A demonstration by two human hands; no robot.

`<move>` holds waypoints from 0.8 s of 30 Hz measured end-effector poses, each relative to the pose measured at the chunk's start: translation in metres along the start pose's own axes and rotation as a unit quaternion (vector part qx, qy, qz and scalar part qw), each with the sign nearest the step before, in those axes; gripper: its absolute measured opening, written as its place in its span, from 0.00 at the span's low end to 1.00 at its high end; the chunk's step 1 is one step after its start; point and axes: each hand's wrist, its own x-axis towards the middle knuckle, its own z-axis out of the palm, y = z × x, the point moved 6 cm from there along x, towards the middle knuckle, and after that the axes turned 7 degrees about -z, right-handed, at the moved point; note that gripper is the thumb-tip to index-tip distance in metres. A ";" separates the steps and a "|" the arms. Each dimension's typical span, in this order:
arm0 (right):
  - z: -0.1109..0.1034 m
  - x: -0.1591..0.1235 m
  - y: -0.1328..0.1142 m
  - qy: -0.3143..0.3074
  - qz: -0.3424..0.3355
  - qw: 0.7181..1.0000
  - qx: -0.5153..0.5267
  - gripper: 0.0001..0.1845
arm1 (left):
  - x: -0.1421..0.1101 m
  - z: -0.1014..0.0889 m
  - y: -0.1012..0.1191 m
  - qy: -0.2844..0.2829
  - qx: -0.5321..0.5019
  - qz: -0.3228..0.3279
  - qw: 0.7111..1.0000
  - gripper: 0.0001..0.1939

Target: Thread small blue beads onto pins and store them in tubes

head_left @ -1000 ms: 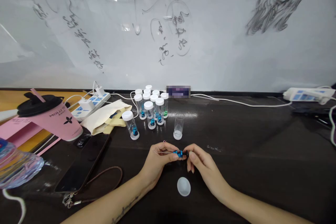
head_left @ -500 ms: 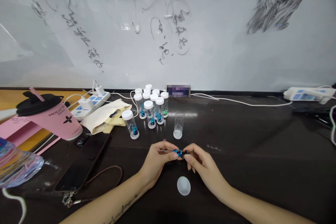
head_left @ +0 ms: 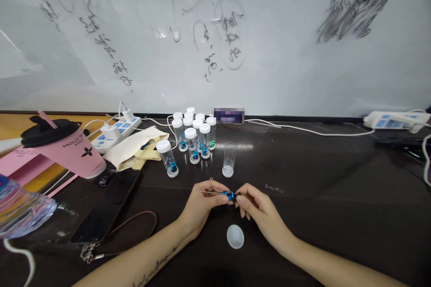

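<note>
As the left hand pinches a blue part well short of the back edge of the worktop, the right hand grips its dark end; this apparent adjustment calls for steady alignment.

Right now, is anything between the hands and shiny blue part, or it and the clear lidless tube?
Nothing visible: left hand holds the blue part, right hand its dark end; tabletop lies before the tube.

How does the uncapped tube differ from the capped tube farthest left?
The uncapped tube is open on top, while the capped tube wears a white cap. The capped tube holds a blue piece; none shows in the uncapped tube. Both are clear with white bases.
</note>
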 end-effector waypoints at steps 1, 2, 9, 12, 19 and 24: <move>0.000 0.000 0.000 -0.001 0.001 1.000 0.003 0.14 | 0.000 0.000 0.000 0.000 0.000 -0.001 1.000 0.09; 0.000 0.000 0.001 -0.002 0.001 1.000 0.004 0.15 | -0.001 0.000 0.000 0.000 0.001 -0.001 1.000 0.09; 0.001 0.001 -0.001 -0.014 -0.003 1.000 -0.011 0.21 | -0.001 0.002 0.000 -0.009 -0.002 -0.002 1.000 0.09; 0.002 0.001 -0.001 -0.016 -0.006 1.000 -0.014 0.20 | -0.001 0.002 0.001 -0.003 -0.008 0.002 1.000 0.09; 0.000 0.000 -0.001 0.016 -0.011 1.000 0.008 0.12 | -0.001 0.001 0.004 0.015 -0.014 0.016 1.000 0.08; 0.002 0.000 -0.002 -0.002 -0.004 1.000 -0.003 0.14 | -0.001 0.001 0.004 0.017 -0.014 0.012 1.000 0.09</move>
